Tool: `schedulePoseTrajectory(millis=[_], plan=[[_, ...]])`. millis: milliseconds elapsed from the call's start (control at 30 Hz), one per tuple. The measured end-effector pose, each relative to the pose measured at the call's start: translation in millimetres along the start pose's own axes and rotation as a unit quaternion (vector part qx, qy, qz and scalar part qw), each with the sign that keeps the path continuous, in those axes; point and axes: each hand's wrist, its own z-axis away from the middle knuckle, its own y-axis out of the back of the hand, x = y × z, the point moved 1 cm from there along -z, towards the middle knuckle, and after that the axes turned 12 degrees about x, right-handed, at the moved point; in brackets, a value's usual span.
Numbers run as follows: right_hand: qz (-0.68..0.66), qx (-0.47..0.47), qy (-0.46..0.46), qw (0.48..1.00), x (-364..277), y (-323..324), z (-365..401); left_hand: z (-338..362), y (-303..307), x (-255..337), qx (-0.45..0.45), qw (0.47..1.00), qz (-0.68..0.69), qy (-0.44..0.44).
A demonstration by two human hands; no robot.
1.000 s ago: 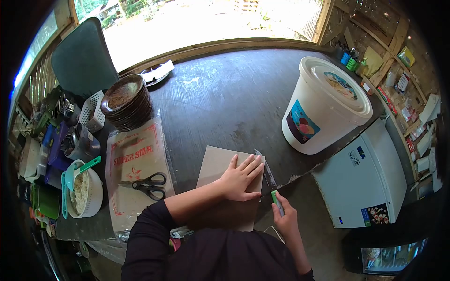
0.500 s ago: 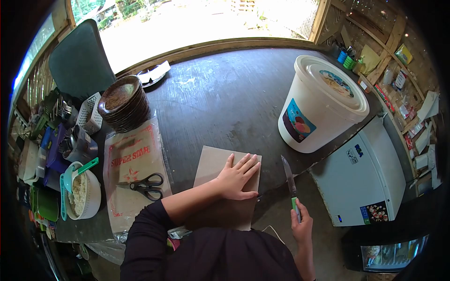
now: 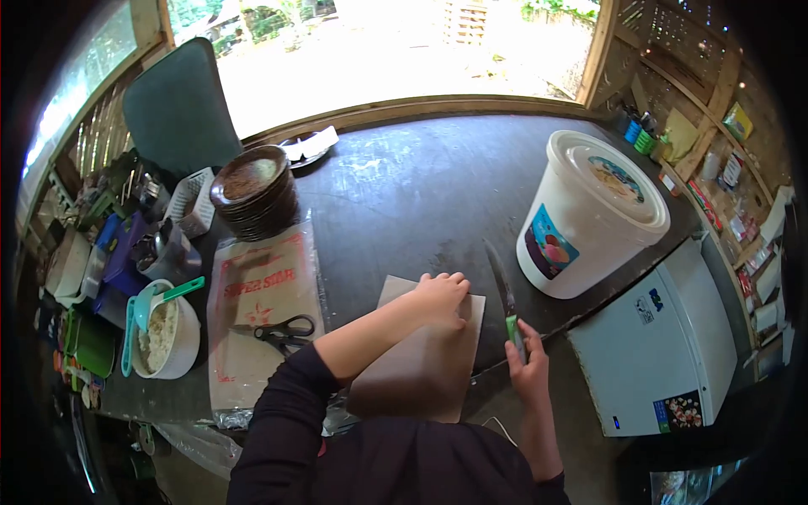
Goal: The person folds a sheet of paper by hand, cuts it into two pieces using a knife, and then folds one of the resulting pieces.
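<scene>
I'm pressing my left hand [image 3: 442, 299] on the brown paper [image 3: 421, 366], which is lying at the near edge of the desk [image 3: 404, 189]; its fingers are bending near the far edge, and I cannot tell whether they are pinching it. My right hand [image 3: 530, 368] is gripping the green-handled knife [image 3: 507, 295], its fingers closing around the handle, the blade pointing away beside the paper. Black scissors [image 3: 287, 334] are lying on the SUPER STAR pack [image 3: 261, 282] to the left.

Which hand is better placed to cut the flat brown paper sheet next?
Right, probably. Your right hand holds the green-handled metal knife beside the brown paper sheet, while your left hand is on the sheet, placed to steady it.
</scene>
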Motion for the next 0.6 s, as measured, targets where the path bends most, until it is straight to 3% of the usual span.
schedulePoseTrajectory(millis=[100, 167, 333, 400, 600], plan=[[0.033, -0.006, 0.021, 0.999, 10, -22, -40, -10, 4, 4, -0.019, 0.999, -0.024, 0.014], [0.072, 0.022, 0.105, 0.992, 11, -38, -67, -15, 6, 8, -0.042, 0.998, -0.03, 0.026], [0.119, 0.016, 0.12, 0.986, 22, -73, -119, -21, 0, 9, -0.05, 0.998, -0.012, 0.045], [0.17, 0.014, 0.178, 0.969, 29, -85, -133, -22, 3, 10, -0.057, 0.997, -0.016, 0.045], [0.206, 0.026, 0.176, 0.962, 40, -101, -139, -19, -1, 3, -0.065, 0.997, 0.025, 0.032]])
